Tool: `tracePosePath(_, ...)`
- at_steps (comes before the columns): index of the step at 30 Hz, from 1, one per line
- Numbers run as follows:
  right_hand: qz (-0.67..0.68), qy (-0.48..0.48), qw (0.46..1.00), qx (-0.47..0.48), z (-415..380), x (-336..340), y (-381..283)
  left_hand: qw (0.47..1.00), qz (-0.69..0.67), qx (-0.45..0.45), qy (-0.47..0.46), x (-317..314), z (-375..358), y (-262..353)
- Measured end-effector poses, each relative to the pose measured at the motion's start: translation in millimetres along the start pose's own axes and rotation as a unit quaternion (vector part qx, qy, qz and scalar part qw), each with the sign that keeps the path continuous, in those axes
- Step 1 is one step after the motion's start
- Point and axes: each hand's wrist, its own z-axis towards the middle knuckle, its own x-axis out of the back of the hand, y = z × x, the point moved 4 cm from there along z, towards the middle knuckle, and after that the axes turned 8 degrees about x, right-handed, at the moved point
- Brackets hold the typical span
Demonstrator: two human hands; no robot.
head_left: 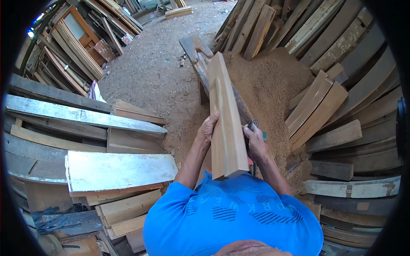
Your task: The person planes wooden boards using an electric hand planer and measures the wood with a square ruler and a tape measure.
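A long, pale brown wooden board (225,123) slants up and away from my chest, its near end by my blue shirt. My left hand (209,128) grips its left edge, thumb on the upper face and the other fingers hidden beneath. At the right edge, my right hand (256,141) is closed around something dark, beside a small round metal part (253,124); what it is I cannot make out. A worn, narrow wooden bench (197,59) shows beyond and under the board. Small teal and red parts show just right of my right hand, mostly hidden.
Sawdust (267,81) is heaped on the ground to the right of the bench. Stacked and leaning planks (318,111) line the right side. More timber lies at the left, with a white-painted board (121,170) on top. A panelled door (79,30) leans at the far left.
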Motion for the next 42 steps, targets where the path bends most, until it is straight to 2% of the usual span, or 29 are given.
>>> tracePosePath(1,-0.056,0.022,0.998,0.023,-3.3,-5.4,-5.5,1.0,0.021,-0.003,0.018,0.4,0.2,-3.7)
tracePosePath(3,-0.048,0.098,0.992,0.07,3.0,7.8,16.2,0.998,0.035,0.016,0.041,8.8,0.1,-15.2)
tracePosePath(8,-0.132,0.098,0.986,0.018,-15.5,33.7,36.8,0.991,0.088,0.027,0.093,27.8,-4.9,-38.7)
tracePosePath(12,-0.133,0.079,0.988,-0.029,-17.8,40.5,49.6,0.991,0.08,0.098,0.05,8.7,-47.5,-56.3)
tracePosePath(14,-0.089,0.108,0.989,-0.04,-18.9,30.8,42.7,0.99,0.064,0.118,0.031,-4.6,-62.7,-62.4)
tracePosePath(15,-0.067,0.122,0.989,-0.046,-18.8,27.8,40.4,0.99,0.061,0.122,0.02,-3.6,-62.6,-63.3)
tracePosePath(18,0.054,0.063,0.992,-0.095,-12.9,44.0,56.2,0.991,0.026,0.127,-0.017,5.4,-61.7,-70.7)
tracePosePath(21,0.09,0.059,0.988,-0.114,-3.7,39.6,50.5,0.99,-0.046,0.121,-0.058,16.7,-60.1,-85.9)
tracePosePath(24,0.021,0.077,0.984,-0.157,-1.2,22.4,41.7,0.986,-0.075,0.128,-0.082,28.0,-56.9,-93.4)
tracePosePath(27,-0.044,0.015,0.982,-0.186,-6.7,15.8,41.7,0.985,-0.066,0.123,-0.097,30.5,-56.8,-90.8)
tracePosePath(30,-0.131,-0.08,0.984,-0.09,-1.8,19.4,38.6,0.986,-0.077,0.115,-0.097,25.9,-57.5,-88.5)
tracePosePath(33,-0.21,-0.168,0.963,0.011,0.4,18.6,32.3,0.983,-0.115,0.107,-0.095,24.7,-52.8,-94.3)
tracePosePath(36,-0.162,-0.023,0.986,-0.025,3.7,22.0,12.1,0.979,-0.153,0.085,-0.103,15.6,-42.1,-95.2)
tracePosePath(39,0.01,0.031,0.999,0.026,-19.9,38.1,-25.3,0.962,-0.209,0.077,-0.155,-19.5,-25.8,-81.7)
tracePosePath(42,0.13,-0.045,0.98,0.141,-59.7,20.9,-80.8,0.938,-0.263,0.068,-0.214,-56.7,0.9,-66.0)
